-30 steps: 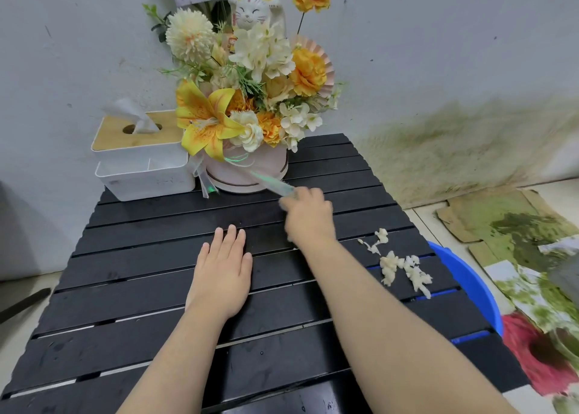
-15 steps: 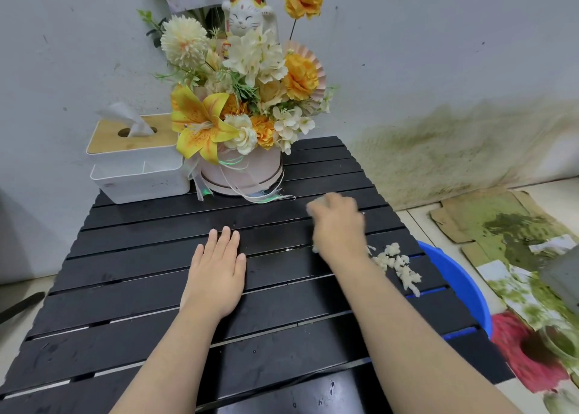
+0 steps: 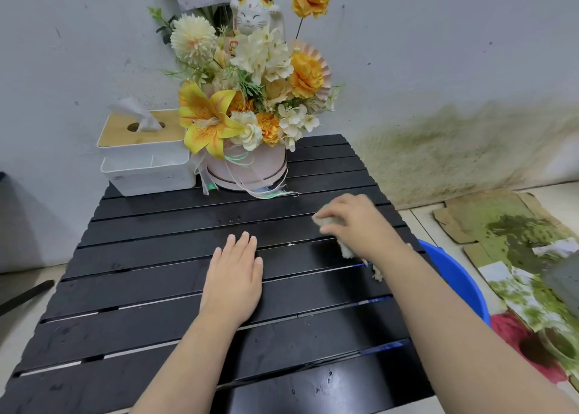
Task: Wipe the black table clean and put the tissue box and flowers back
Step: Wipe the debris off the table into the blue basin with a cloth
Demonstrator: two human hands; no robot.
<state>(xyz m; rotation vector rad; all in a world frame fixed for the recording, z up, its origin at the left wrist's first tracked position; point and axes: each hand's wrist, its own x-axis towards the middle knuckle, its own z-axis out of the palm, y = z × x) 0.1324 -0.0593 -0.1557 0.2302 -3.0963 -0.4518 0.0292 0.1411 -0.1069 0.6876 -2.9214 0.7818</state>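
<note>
I am looking down on the black table, a slatted top standing against a white wall. The left hand is lying palm down near the middle of the slats, its fingers straight and close together, holding nothing. The right hand is showing blurred toward the right edge of the table, with its fingers curled over a pale wad and pressing it onto a slat. More of the wad is sticking out under the wrist side. A few pale scraps are lying on the slats just beside the right forearm.

The tissue box is sitting at the far left corner of the table, white with a wooden lid, and a tissue is poking up through the hole. Just to its right, touching or nearly so, the flowers are standing upright in a round pink pot, with a white cat figurine rising among the blooms and loose ribbon trailing onto the slats.

A blue basin is sitting below the right edge of the table. I am also seeing a green stain spreading low on the wall.
</note>
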